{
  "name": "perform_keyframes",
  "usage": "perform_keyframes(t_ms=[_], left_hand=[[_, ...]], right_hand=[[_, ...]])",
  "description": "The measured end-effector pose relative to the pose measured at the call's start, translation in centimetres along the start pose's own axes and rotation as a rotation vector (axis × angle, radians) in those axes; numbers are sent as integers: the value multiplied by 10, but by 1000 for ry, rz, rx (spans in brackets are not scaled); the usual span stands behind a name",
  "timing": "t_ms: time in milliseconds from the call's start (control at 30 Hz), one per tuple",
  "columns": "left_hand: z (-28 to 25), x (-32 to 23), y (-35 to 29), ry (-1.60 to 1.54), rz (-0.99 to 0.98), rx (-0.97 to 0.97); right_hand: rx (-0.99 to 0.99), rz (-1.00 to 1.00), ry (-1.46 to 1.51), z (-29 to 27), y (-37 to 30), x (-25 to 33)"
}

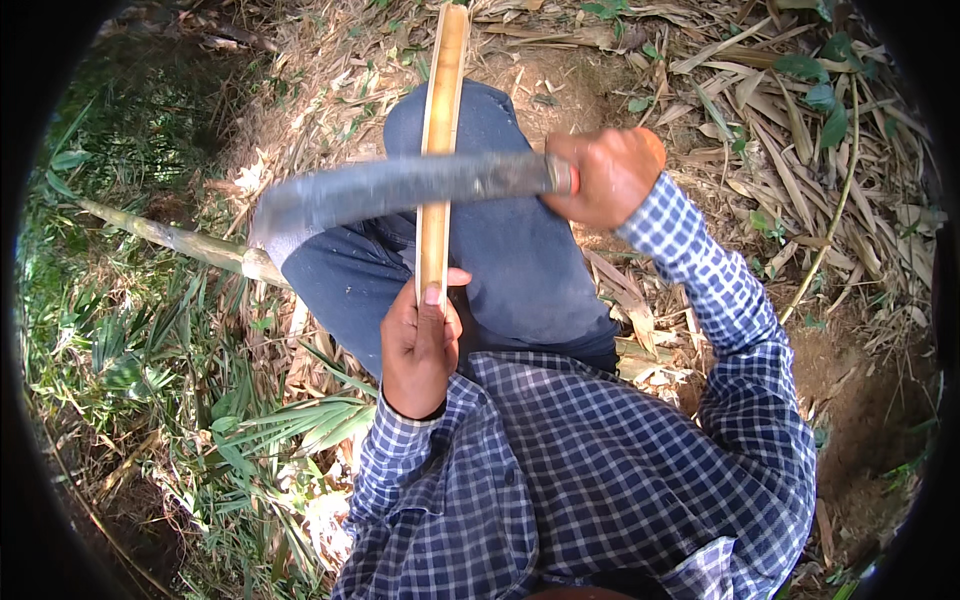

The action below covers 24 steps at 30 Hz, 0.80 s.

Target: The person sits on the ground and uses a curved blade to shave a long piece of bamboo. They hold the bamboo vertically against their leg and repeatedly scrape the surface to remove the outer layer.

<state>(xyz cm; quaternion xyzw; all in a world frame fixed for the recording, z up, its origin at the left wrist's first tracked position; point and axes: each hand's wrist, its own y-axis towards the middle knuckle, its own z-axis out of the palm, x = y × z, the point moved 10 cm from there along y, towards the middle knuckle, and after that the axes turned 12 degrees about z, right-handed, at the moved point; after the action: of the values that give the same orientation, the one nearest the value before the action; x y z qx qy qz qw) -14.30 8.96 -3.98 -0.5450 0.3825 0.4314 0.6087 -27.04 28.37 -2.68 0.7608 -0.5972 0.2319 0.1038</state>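
Observation:
My left hand (425,340) is closed round the lower end of a split bamboo strip (446,90), its thumb pressed on the pale hollow inner face. The strip points away from me above my bent legs. In my right hand (605,175) is the orange handle of a machete (400,187), gripped in a fist. Its long, dark, slightly curved blade reaches to the left across the strip and hides a short part of it. Motion blurs the blade toward its tip. Whether the blade touches the strip, I cannot tell.
My legs in blue trousers (520,260) are folded beneath the strip. A bamboo pole (185,238) lies on the left, its cut end by my knee. Dry leaves (790,150) cover the ground on the right, with a thin stem (838,215) across them. Green blades (310,420) grow at the left.

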Motion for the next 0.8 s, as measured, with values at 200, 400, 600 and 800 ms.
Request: perform_keyframes(t_ms=[200, 400, 600, 800], left_hand=[[1, 0, 1, 10, 18, 41], [1, 0, -5, -14, 4, 44], [3, -3, -4, 11, 30, 17], [4, -2, -7, 68, 6, 37]], right_hand=[[-52, 12, -64, -6, 2, 2], [-40, 129, -10, -4, 16, -22], [-51, 107, -10, -7, 16, -22], [-29, -8, -45, -7, 1, -3]])
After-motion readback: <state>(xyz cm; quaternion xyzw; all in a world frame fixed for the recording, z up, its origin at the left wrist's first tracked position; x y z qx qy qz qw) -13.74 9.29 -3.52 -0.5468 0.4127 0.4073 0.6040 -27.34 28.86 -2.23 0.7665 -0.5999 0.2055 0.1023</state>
